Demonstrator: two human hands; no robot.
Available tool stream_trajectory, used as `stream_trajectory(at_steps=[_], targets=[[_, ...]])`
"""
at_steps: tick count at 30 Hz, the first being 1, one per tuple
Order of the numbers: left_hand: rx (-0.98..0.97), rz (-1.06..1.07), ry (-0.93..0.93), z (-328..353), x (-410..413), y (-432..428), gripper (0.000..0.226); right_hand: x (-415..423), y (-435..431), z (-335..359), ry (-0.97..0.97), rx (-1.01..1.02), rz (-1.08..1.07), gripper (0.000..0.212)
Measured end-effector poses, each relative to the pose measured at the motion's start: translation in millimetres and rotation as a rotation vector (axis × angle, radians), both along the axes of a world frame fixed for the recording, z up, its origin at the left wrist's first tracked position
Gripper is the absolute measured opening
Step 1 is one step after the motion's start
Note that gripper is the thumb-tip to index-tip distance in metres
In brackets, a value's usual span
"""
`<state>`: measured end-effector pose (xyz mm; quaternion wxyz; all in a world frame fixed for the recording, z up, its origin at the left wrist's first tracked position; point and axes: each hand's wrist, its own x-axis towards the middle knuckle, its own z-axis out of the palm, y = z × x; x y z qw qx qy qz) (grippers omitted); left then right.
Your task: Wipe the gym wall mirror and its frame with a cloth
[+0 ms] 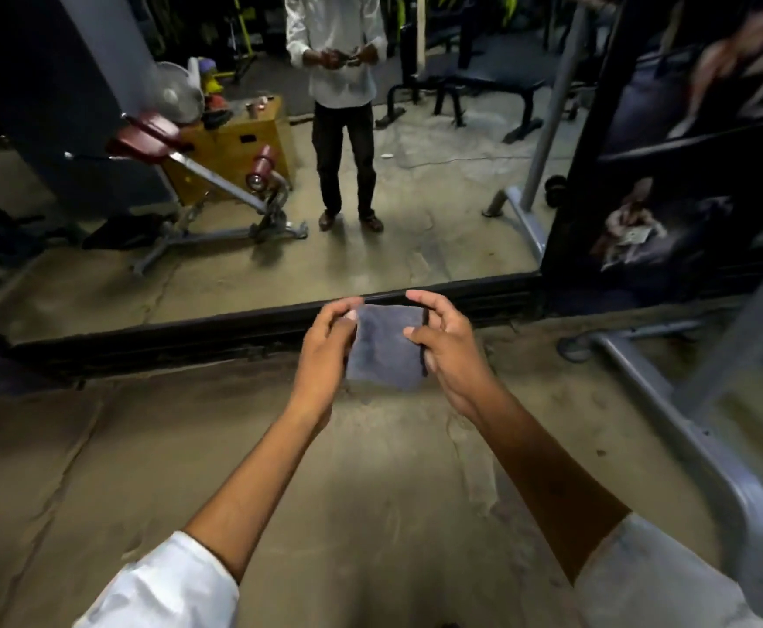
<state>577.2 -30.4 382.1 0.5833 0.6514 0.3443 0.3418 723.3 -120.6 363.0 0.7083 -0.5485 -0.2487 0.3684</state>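
Note:
A grey-blue cloth (386,349) hangs spread between my two hands at the middle of the view. My left hand (329,342) pinches its left edge and my right hand (445,351) pinches its right edge. Both hands are held out above the floor, just in front of the mirror's black bottom frame (216,330). The wall mirror (415,183) fills the upper part of the view and reflects me standing with the cloth, along with gym equipment. Its right side meets a black upright frame (574,210).
A grey steel machine frame (696,428) runs along the floor at the right, close to my right arm. Posters (669,219) hang on a dark panel right of the mirror. The brown floor (234,446) lies below my arms.

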Motion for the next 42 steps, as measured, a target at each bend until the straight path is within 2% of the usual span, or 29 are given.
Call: stream_trajectory(at_steps=[2, 3, 7, 9, 13, 19, 28, 31, 35, 39, 42], targets=[[-0.197, -0.122, 0.004, 15.2, 33.1, -6.1, 0.044, 34.6, -11.0, 6.8, -0.059, 0.007, -0.063, 0.048], [-0.218, -0.182, 0.013, 20.8, 48.0, -6.7, 0.048, 50.1, -16.0, 10.0, -0.077, 0.01, -0.097, 0.049], [-0.027, -0.328, 0.026, 33.4, 110.4, -1.1, 0.026, 100.4, -30.7, 26.6, -0.083, 0.045, -0.226, 0.044], [-0.017, -0.357, -0.011, 39.1, 142.9, 3.8, 0.024, 125.9, -33.8, 32.8, -0.012, 0.077, -0.261, 0.037], [0.018, -0.426, -0.084, 62.3, 207.8, 10.9, 0.022, 178.3, -34.8, 50.5, 0.099, 0.119, -0.149, 0.037], [0.179, -0.426, -0.149, 86.7, 320.0, 48.9, 0.025, 266.2, 2.9, 84.5, 0.063, 0.14, -0.044, 0.051], [0.472, -0.304, -0.257, 156.7, 496.5, 131.9, 0.042, 411.9, 80.6, 161.4, -0.003, 0.376, 0.007, 0.055], [0.503, -0.235, -0.282, 176.0, 545.1, 150.2, 0.044, 452.7, 96.9, 176.5, -0.119, 0.293, -0.036, 0.061], [0.552, -0.171, -0.275, 192.6, 609.5, 165.7, 0.048, 508.5, 124.9, 188.1, -0.302, 0.179, -0.16, 0.045], [0.457, -0.167, -0.313, 205.6, 681.1, 181.3, 0.052, 574.3, 139.9, 205.4, -0.324, 0.064, -0.221, 0.034], [0.475, -0.162, -0.338, 219.3, 728.7, 187.4, 0.047, 631.0, 141.7, 214.0, -0.353, 0.031, -0.211, 0.035]])
